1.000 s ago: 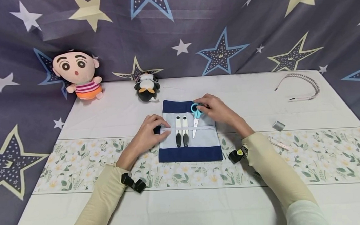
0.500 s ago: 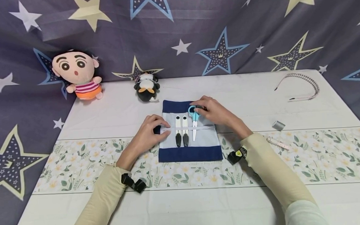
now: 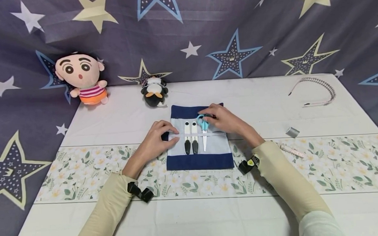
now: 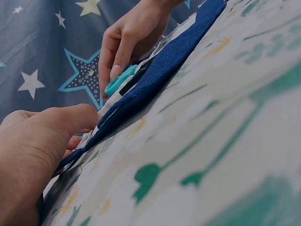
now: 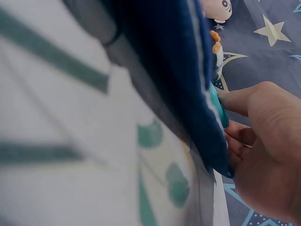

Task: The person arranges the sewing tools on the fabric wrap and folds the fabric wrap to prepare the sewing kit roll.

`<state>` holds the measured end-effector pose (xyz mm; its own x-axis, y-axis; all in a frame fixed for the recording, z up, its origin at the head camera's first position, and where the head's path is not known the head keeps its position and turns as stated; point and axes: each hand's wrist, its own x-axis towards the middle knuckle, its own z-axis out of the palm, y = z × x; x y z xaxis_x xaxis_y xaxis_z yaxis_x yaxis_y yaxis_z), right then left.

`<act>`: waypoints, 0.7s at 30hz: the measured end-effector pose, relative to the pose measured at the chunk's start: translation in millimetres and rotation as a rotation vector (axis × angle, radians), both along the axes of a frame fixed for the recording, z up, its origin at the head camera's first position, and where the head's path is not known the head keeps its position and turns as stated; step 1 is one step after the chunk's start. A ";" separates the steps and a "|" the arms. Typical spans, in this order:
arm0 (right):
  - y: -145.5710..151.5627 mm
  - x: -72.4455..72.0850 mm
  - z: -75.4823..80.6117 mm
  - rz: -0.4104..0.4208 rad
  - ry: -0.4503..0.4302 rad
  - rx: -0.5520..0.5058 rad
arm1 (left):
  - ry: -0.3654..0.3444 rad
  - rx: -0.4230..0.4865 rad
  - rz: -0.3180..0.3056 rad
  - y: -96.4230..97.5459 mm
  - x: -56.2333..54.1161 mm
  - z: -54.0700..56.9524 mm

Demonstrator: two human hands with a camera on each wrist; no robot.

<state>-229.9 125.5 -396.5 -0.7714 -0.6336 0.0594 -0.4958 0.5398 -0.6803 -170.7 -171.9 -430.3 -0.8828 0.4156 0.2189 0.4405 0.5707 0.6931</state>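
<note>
A navy and pale grey cloth tool roll [image 3: 200, 161] lies unfolded on the table, with a thin white band across its middle. Two slim white tools with black ends, a left one [image 3: 187, 137] and a right one [image 3: 194, 137], sit side by side under the band. To their right are small scissors [image 3: 203, 123] with turquoise handles, their blades passing under the band and pointing toward the person. My right hand [image 3: 222, 119] pinches the scissors' handles between thumb and fingers. At the roll's left edge, my left hand [image 3: 158, 137] holds the cloth by the band's end.
A plush doll [image 3: 84, 79] and a small penguin plush [image 3: 154, 92] stand at the back left. Toward the right lie a headband [image 3: 327, 89], a grey spool [image 3: 292, 131] and a thin pinkish item [image 3: 291, 150]. A floral runner [image 3: 95, 172] crosses the table.
The right hand has moved left and slightly toward the person with the scissors, whose blades now reach farther below the band and point straighter. The left hand has stayed in place.
</note>
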 end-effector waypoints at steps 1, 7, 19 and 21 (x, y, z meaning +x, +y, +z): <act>-0.1 0.4 -0.2 0.002 -0.003 -0.001 | 0.000 0.000 0.000 -0.1 0.0 -0.2; -0.3 1.8 -2.1 0.000 0.008 -0.009 | 0.005 0.000 -0.001 0.2 0.2 0.0; 0.4 6.3 -4.0 0.001 -0.007 -0.020 | 0.015 -0.004 -0.002 0.1 0.2 -0.1; 0.5 7.0 -4.0 -0.002 -0.011 -0.019 | 0.014 -0.004 -0.001 0.1 0.1 -0.2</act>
